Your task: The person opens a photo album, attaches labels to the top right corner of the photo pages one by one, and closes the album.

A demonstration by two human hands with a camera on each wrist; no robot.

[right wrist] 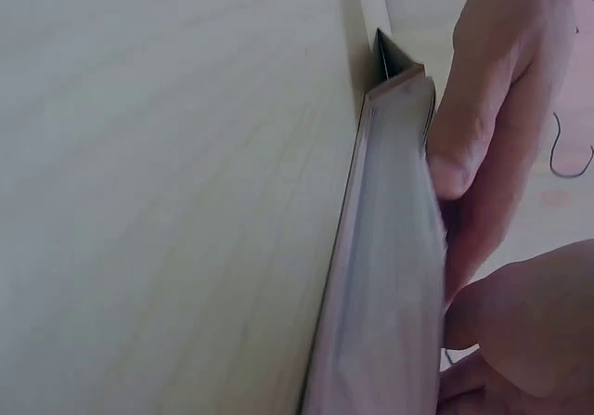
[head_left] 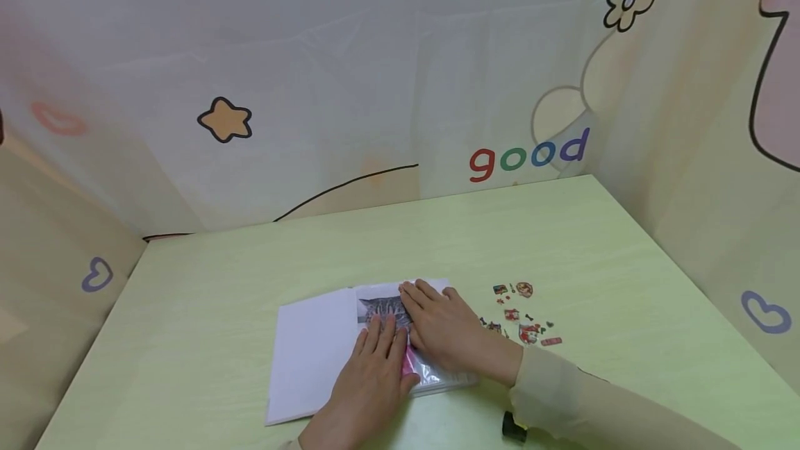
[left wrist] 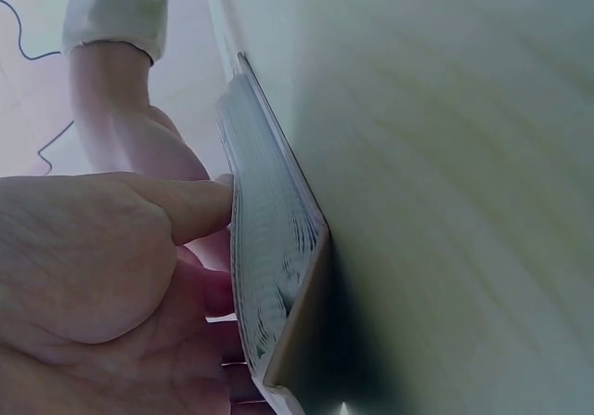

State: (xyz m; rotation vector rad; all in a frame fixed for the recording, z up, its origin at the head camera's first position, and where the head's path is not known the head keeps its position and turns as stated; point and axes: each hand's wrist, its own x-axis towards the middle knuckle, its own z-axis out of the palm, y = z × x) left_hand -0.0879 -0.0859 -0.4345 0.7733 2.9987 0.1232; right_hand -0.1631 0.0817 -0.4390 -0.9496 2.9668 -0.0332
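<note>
Head view: in the album [head_left: 312, 360], the picture [head_left: 382, 304] lies beneath straight fingers: the left hand [head_left: 367, 375] covers its near edge, the right hand [head_left: 445, 323] its right side.

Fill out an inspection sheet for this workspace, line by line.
Surface: pale green table, with the work near its front edge.
Job's things: open album lying on the table; its right side shows a grey picture and a pink patch, both partly covered by the hands.
Clutter: small printed pieces scattered right of the album; dark object beside the right sleeve, identity unclear.
Hands: left hand and right hand both rest on the album's right side, fingers extended.
Cables: nothing seen.
Surroundings: printed backdrop with a star, a flower, hearts and "good".
</note>
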